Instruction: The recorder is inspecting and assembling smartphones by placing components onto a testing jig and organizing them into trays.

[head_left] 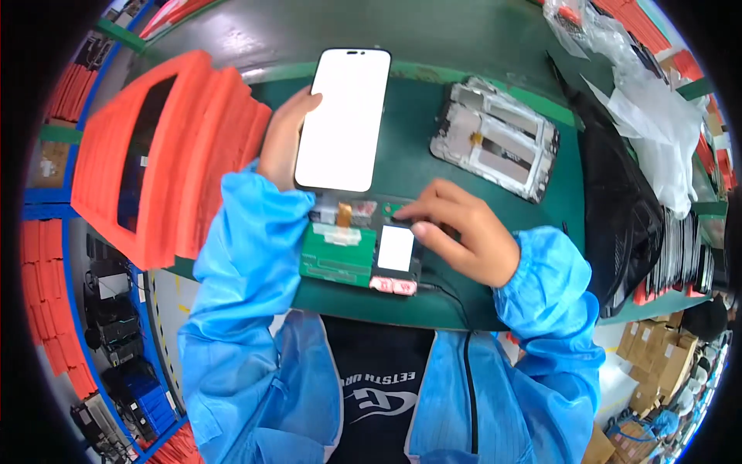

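My left hand (283, 138) grips a phone screen (345, 120) by its left edge, the thumb lying on the front. The screen is lit plain white, with a small dark cutout at its top. Just below it lies a test board (338, 251) with a green circuit panel, an orange-brown flex strip and a small lit display (395, 247). My right hand (464, 230) is over the board's right side, index finger reaching to its upper right part and thumb apart. Nothing shows in its grasp. Whether the fingertip presses the board I cannot tell.
Red-orange foam trays (174, 155) are stacked at the left, a dark panel among them. A silver device frame (498, 139) lies on the green mat at the right. Black and clear plastic bags (618, 178) hang beyond it. A black cable (448, 292) leaves the board.
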The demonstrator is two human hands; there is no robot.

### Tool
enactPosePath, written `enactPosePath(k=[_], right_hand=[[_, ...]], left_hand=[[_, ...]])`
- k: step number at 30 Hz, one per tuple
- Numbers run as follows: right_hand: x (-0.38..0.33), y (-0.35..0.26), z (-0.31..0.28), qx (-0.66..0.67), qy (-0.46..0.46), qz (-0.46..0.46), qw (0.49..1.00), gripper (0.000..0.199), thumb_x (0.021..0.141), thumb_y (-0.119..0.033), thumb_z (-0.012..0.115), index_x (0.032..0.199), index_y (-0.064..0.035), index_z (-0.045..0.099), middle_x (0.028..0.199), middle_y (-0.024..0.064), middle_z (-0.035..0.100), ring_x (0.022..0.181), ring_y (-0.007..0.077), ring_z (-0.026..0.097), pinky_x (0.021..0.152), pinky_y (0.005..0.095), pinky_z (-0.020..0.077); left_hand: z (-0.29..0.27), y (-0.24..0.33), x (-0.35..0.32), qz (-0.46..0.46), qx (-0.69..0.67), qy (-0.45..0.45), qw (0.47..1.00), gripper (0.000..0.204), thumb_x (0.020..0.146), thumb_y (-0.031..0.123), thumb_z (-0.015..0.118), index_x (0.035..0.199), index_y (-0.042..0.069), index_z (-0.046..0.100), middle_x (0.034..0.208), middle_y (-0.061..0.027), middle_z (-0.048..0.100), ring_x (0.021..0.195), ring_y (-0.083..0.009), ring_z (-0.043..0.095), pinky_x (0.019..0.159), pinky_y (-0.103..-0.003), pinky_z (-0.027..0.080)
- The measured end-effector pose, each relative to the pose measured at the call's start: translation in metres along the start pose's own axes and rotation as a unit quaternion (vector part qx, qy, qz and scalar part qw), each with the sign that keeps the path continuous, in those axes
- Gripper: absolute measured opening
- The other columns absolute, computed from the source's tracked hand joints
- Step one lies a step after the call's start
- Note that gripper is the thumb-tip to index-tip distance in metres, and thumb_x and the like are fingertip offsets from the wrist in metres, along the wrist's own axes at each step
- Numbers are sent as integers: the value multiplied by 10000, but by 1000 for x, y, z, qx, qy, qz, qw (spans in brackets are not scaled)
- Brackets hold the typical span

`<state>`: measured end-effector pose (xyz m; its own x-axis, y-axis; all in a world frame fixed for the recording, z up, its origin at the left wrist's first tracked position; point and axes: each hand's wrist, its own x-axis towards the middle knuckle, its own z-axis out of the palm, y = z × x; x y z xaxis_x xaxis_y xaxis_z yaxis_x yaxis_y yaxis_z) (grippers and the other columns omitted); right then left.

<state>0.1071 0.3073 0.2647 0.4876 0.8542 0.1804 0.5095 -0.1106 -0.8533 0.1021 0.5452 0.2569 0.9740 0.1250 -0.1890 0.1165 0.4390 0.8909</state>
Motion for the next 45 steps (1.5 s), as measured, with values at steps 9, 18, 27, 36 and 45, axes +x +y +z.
enactPosePath(k=[9,18,27,36,45], right_hand=[[3,4,4,91,114,78,986,191,811,-51,489,960,11,591,851,92,491,673,149,508,586,234,404],[5,3,4,68,88,96,989,190,795,-36,500,956,14,588,863,97,491,675,140,517,568,228,405],[8,5,5,91,96,143,981,168,802,-56,513,929,19,594,846,86,498,628,116,505,536,215,391],[12,6,5,86,99,100,986,164,816,-66,507,926,20,594,826,76,492,570,96,481,508,210,377],[62,0,7,-30,105,-8,994,204,811,-79,533,991,12,568,942,90,556,767,173,558,669,268,439]], left_hand=[[16,15,-16,49,49,30,997,368,889,212,374,1164,-21,448,993,-96,566,886,-144,552,766,-251,423],[21,16,-24,46,114,71,990,396,891,228,404,1185,-38,420,1012,-117,561,886,-159,555,748,-251,431],[27,14,-25,87,194,28,977,424,887,191,492,1216,-47,369,1008,-149,561,867,-139,566,721,-257,454],[27,22,-28,76,83,22,993,359,892,125,473,1195,-40,376,997,-115,567,873,-123,560,739,-250,452],[21,30,-31,73,-45,-103,991,357,870,91,471,1196,-26,385,1033,-100,559,932,-137,555,812,-271,449]])
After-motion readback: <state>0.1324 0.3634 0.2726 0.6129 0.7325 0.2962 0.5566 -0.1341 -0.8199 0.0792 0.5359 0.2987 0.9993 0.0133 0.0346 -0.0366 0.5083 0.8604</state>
